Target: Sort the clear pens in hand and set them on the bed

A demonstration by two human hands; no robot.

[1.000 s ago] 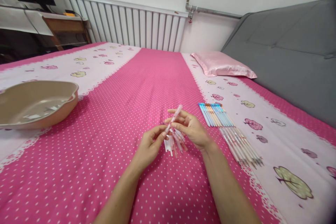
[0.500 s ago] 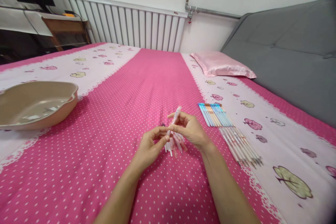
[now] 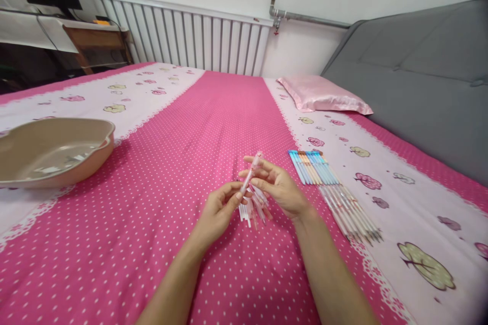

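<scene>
A pale pink, see-through pen (image 3: 251, 171) is held at a slant above the bed, its upper end pointing away from me. My left hand (image 3: 220, 210) pinches its lower end between thumb and fingers. Around the pen's middle is my right hand (image 3: 280, 188), its thumb on the near side and its fingers stretched behind the barrel. Just beneath both hands, a loose bunch of pink and white pens (image 3: 259, 208) lies on the pink dotted bedsheet (image 3: 160, 203); the hands partly hide it.
To the right lie a row of blue and orange pens (image 3: 314, 167) and a row of clear pens or refills (image 3: 348, 213). A beige basin (image 3: 87, 165) with white scraps stands at left. Farther off are a pink pillow (image 3: 324, 94), a grey headboard (image 3: 419, 71) and a radiator (image 3: 190, 35).
The pen has turned in my hands, so the dark print on its upper part no longer shows. My right hand's fingers have spread a little and its thumb has shifted along the barrel.
</scene>
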